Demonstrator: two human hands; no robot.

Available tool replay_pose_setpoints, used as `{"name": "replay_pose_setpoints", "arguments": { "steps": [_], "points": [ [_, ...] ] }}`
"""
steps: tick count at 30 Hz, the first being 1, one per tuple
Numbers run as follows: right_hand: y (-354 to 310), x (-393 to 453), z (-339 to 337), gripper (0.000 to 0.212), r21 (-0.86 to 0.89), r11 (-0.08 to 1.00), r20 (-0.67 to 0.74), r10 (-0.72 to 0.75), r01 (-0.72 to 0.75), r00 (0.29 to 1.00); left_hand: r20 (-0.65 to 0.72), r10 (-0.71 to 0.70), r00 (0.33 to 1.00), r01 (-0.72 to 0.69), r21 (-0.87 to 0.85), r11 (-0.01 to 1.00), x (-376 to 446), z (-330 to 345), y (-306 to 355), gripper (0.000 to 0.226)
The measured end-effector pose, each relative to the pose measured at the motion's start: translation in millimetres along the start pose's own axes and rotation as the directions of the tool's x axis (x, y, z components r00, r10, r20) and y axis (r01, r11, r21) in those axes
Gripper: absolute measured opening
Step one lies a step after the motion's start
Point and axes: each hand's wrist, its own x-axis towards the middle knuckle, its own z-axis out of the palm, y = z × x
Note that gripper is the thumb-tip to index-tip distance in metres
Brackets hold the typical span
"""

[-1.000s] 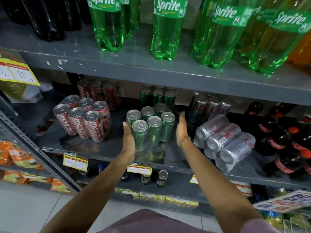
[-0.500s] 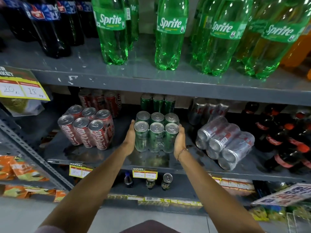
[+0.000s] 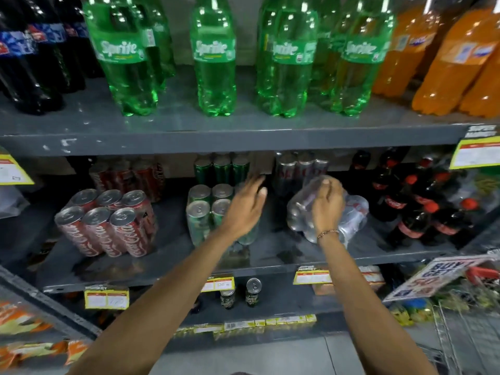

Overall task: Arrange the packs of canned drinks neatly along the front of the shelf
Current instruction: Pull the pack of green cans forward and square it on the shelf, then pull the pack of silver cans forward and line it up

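Note:
On the middle grey shelf (image 3: pixel 173 277) stand three shrink-wrapped can packs. The red cola pack (image 3: pixel 105 220) is upright at the left. The green can pack (image 3: pixel 205 212) stands upright in the middle. The silver can pack (image 3: pixel 354 215) lies on its side at the right. My left hand (image 3: pixel 244 209) hovers with fingers spread over the right part of the green pack, holding nothing. My right hand (image 3: pixel 326 204) rests on top of the silver pack, fingers curled over its wrap.
More red, green and silver cans (image 3: pixel 221 166) stand at the back of the shelf. Small cola bottles (image 3: pixel 416 209) crowd the right end. Large green, dark and orange bottles (image 3: pixel 213 69) fill the shelf above. Price tags (image 3: pixel 107 299) hang on the shelf edge.
Both hands have left the sides of the green pack. The right hand moved right onto the silver pack; the left hand lifted and shifted right. The view tilted up.

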Motion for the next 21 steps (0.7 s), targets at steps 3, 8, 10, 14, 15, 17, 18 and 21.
{"name": "replay_pose_setpoints", "arguments": {
  "steps": [3, 8, 10, 14, 15, 17, 18, 21],
  "points": [
    [19, 23, -32, 0.034, -0.035, 0.985, -0.224, 0.157, -0.169, 0.962, 0.204, -0.138, 0.969, 0.141, 0.0, 0.99, 34, 44, 30, 0.047],
    [70, 40, -74, 0.027, 0.164, 0.603, -0.027, 0.794, -0.781, 0.607, 0.39, -0.545, 0.742, 0.59, 0.007, 0.807, 85, 99, 30, 0.052],
    [79, 45, -80, 0.036, 0.308, 0.402, 0.361, 0.789, -0.862, 0.497, 0.446, -0.616, 0.649, 0.734, -0.155, 0.661, 94, 114, 26, 0.037],
    [91, 55, -77, 0.061, 0.341, 0.219, 0.536, 0.754, -0.914, 0.38, 0.627, -0.682, 0.377, 0.925, -0.22, 0.309, 101, 123, 21, 0.027],
    [91, 58, -76, 0.06, 0.353, 0.201, 0.53, 0.762, -0.914, 0.372, 0.634, -0.692, 0.345, 0.937, -0.188, 0.295, 104, 123, 21, 0.027],
    [91, 63, -74, 0.057, 0.375, 0.18, 0.502, 0.785, -0.909, 0.363, 0.595, -0.733, 0.33, 0.941, -0.145, 0.306, 105, 123, 23, 0.03],
    [91, 66, -73, 0.056, 0.366, 0.181, 0.483, 0.801, -0.913, 0.353, 0.564, -0.755, 0.333, 0.94, -0.138, 0.311, 104, 122, 25, 0.033],
    [96, 73, -67, 0.059, 0.295, 0.188, 0.405, 0.863, -0.937, 0.301, 0.475, -0.785, 0.397, 0.912, -0.107, 0.396, 97, 124, 29, 0.035]
  ]
}}
